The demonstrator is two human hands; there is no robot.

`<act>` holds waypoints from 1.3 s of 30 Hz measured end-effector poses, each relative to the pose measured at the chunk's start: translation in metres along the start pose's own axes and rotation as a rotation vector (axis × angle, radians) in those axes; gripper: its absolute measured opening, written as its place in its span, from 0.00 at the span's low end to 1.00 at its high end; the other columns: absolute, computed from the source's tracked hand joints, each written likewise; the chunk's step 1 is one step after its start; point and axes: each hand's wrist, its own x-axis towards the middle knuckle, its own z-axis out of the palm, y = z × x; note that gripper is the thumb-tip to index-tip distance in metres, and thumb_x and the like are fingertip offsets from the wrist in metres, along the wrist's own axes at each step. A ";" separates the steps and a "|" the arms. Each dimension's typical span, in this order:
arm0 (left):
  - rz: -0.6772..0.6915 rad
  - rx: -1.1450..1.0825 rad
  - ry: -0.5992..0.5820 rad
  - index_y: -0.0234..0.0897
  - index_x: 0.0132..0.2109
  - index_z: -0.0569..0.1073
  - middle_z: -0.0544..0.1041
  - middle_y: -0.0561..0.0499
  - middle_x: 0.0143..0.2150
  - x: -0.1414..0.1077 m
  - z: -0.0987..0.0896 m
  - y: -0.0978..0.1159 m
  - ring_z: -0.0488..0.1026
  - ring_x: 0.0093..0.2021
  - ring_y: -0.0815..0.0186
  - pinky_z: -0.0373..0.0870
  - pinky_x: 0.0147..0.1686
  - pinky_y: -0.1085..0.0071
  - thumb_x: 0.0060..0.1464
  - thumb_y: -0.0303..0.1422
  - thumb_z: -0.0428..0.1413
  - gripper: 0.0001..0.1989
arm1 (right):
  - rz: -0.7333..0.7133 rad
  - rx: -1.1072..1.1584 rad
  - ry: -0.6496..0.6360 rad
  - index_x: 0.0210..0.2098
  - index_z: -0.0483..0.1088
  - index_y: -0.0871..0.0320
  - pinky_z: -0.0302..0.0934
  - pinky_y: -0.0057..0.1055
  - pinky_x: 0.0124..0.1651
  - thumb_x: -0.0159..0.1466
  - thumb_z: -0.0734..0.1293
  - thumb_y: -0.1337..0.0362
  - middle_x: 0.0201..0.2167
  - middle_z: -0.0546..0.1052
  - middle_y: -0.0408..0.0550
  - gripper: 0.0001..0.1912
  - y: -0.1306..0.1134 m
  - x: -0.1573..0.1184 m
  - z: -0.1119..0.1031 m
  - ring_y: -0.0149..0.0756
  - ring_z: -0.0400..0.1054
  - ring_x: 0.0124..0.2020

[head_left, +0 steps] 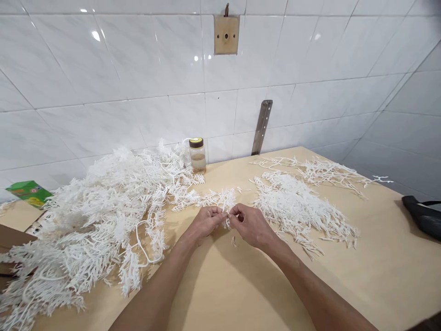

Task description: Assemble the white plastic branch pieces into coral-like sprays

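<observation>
Both hands meet near the middle of the wooden table (220,294). My left hand (206,221) is closed in a pinch on a white plastic sprig (227,198), which extends up and away behind the fingertips. Close against it, my right hand (248,224) pinches the same sprig. The fingertips nearly touch, and they hide the part between them. A large heap of white branches (113,207) lies to the left. On the right is a flatter pile of white sprigs (299,207), with thin, mostly bare stems (330,174) behind it.
A jar with a dark and yellow lid (197,156) stands by the tiled wall. A metal strip (262,128) leans there. A green packet (30,193) sits at the far left, beside brown cardboard (14,241). A black object (422,216) lies at the right edge.
</observation>
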 end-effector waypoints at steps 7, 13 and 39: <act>0.121 0.190 0.074 0.35 0.25 0.65 0.61 0.57 0.20 0.002 0.011 -0.009 0.55 0.22 0.73 0.49 0.24 0.74 0.47 0.45 0.59 0.18 | 0.003 -0.283 0.000 0.25 0.63 0.56 0.51 0.28 0.28 0.61 0.62 0.66 0.23 0.71 0.45 0.09 0.005 0.000 0.007 0.33 0.63 0.25; 0.020 0.086 -0.054 0.35 0.28 0.67 0.62 0.58 0.19 -0.001 0.010 -0.008 0.54 0.20 0.75 0.47 0.22 0.75 0.47 0.48 0.61 0.20 | 0.098 -0.526 0.274 0.30 0.65 0.58 0.52 0.30 0.33 0.63 0.59 0.73 0.32 0.74 0.51 0.07 0.023 0.012 -0.016 0.36 0.65 0.30; -0.009 -0.109 0.040 0.35 0.27 0.67 0.53 0.62 0.15 0.002 0.006 -0.005 0.43 0.16 0.78 0.37 0.18 0.74 0.44 0.49 0.65 0.22 | 0.078 0.410 -0.192 0.31 0.68 0.57 0.55 0.24 0.19 0.59 0.68 0.50 0.20 0.66 0.39 0.15 0.023 0.002 0.000 0.26 0.58 0.17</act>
